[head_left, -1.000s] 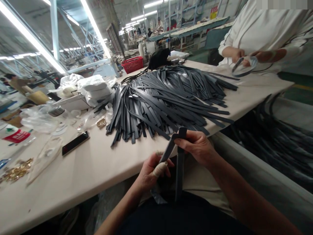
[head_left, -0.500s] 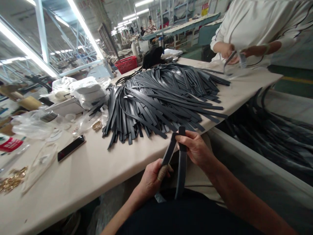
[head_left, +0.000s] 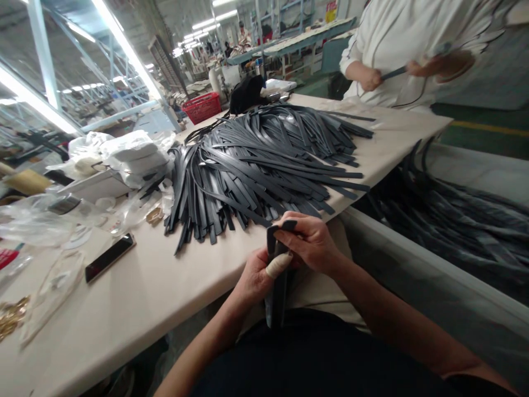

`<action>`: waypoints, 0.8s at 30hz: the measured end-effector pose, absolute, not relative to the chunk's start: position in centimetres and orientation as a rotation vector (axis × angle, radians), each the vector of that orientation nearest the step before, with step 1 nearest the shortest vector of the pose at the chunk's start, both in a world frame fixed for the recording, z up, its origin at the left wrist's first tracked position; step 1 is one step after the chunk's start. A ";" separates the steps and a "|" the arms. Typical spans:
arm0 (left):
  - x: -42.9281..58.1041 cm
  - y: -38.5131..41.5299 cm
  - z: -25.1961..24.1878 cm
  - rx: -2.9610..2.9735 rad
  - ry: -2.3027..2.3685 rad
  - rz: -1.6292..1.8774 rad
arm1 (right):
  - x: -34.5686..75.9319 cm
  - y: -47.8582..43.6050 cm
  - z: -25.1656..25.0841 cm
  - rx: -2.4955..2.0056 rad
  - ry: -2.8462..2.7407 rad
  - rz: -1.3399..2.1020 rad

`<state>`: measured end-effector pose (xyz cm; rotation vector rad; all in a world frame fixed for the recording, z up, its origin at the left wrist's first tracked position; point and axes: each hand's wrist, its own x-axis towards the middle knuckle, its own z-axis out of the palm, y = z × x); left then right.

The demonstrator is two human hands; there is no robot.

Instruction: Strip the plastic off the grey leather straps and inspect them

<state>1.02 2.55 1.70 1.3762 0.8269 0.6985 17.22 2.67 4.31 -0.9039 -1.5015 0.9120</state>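
Grey-black strap (head_left: 276, 300): folded double, bend uppermost, both tails hanging into the lap.
Right hand (head_left: 311, 245): fingers (head_left: 294, 237) closed over the bend, pinching it from 3 o'clock.
Left hand (head_left: 253, 280): curled shut round the doubled tails from 9 o'clock, touching the right hand; taped thumb (head_left: 278, 265) pressed across the strap just below the bend.
Handling, as a judgement: light, limp along its length, smooth-faced and probably a little slippery; not fragile; springy at the fold, so likely to open if let go.
Best hold: flat faces pinched near the bend, with a second grip lower down to keep the tails stacked.
Long axis: near vertical in view, 12 to 6 o'clock, with a slight lean; bend pointing to 12, cut ends toward 6, lost against dark clothing.
Location: off the table (head_left: 165, 286), just in front of its near edge, over the lap.
Strap pile (head_left: 264, 165): at 12 o'clock beyond the hands, fanned across the table; nearest ends close to the knuckles.
Phone (head_left: 110, 257): at 9 o'clock, flat on the table, well apart.
Co-worker in white (head_left: 397, 38): at 1 o'clock by the far end, another strip held between own hands.
Loose straps (head_left: 454, 220): at 3 o'clock, below the table edge.
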 end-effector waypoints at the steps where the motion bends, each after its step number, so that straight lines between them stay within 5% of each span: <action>1: 1.5 2.3 1.6 1.384 0.854 0.690 | 17.3 2.6 4.3 -0.921 -1.519 0.891; 13: 1.2 -0.6 -3.8 1.722 0.683 0.352 | 24.5 0.3 4.4 -1.051 -1.164 0.801; 21: -4.0 -0.8 -7.4 1.464 1.091 0.399 | 38.2 -4.0 12.9 -1.336 -1.136 -0.635; 24: -5.9 -1.6 -9.2 1.350 1.206 0.410 | 41.1 -4.2 14.3 -1.493 -1.235 -0.899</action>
